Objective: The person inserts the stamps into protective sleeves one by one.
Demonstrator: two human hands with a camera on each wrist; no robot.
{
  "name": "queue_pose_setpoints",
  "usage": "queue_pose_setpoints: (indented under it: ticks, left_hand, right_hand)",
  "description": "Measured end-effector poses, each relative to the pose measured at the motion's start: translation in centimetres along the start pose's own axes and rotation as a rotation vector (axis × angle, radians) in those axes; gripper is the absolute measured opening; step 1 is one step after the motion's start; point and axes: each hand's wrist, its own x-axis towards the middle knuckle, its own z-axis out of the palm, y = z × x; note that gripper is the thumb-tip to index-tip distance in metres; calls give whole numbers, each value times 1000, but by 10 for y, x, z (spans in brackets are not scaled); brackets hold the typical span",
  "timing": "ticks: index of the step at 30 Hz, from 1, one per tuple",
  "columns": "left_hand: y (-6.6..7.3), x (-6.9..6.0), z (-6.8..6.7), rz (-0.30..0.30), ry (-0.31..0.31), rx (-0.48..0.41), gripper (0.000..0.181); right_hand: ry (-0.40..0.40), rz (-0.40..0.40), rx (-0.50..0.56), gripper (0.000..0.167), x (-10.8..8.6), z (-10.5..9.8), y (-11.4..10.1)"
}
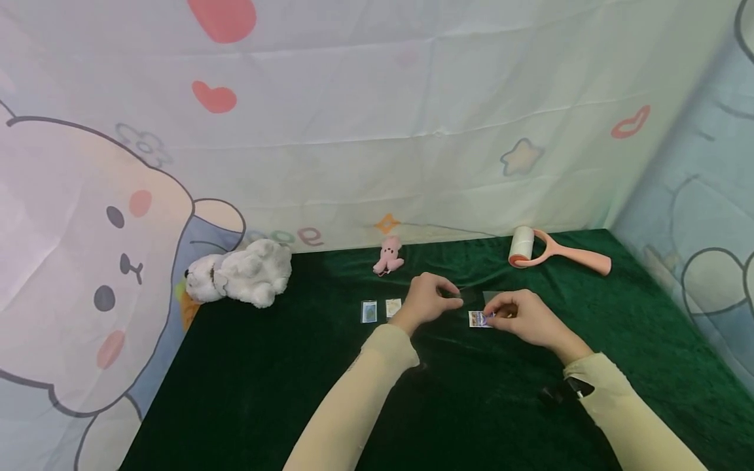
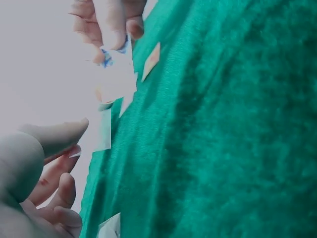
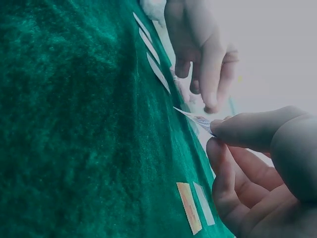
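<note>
My right hand (image 1: 527, 317) pinches a small printed card (image 1: 477, 319) between thumb and fingertips, just above the dark green cloth. Facing it, my left hand (image 1: 427, 297) has thumb and forefinger at the edge of a clear sleeve (image 2: 103, 130), which is hard to see against the pale backdrop. The card in my right hand is edge-on in the right wrist view. By my left wrist lie a blue card (image 1: 368, 312) and a yellowish card (image 1: 393, 307). Beyond my right hand rest an orange-toned card (image 3: 189, 208) and another clear sleeve (image 3: 203, 203).
A pink plush toy (image 1: 388, 255) stands at the back of the green cloth (image 1: 265, 392). A white plush dog (image 1: 241, 271) lies at the left edge. A lint roller (image 1: 559, 252) with a pink handle lies at the back right. A printed curtain (image 1: 365, 118) hangs behind.
</note>
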Motion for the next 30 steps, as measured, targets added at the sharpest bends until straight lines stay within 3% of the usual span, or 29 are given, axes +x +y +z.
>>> queue_pose_setpoints:
  ticks: [11,22,30]
  left_hand:
    - [3,-13,-11,-30,33,-89,15]
    - [-14,-31,-23,5,23,-151,21]
    - [-22,-42,-35,40,-7,-98,16]
  right_hand:
    - [2,-27,18,10,4,1,-5]
    - [-1,-19,23,14,7,4,-8]
    - [-1,-39,27,12,12,4,-12]
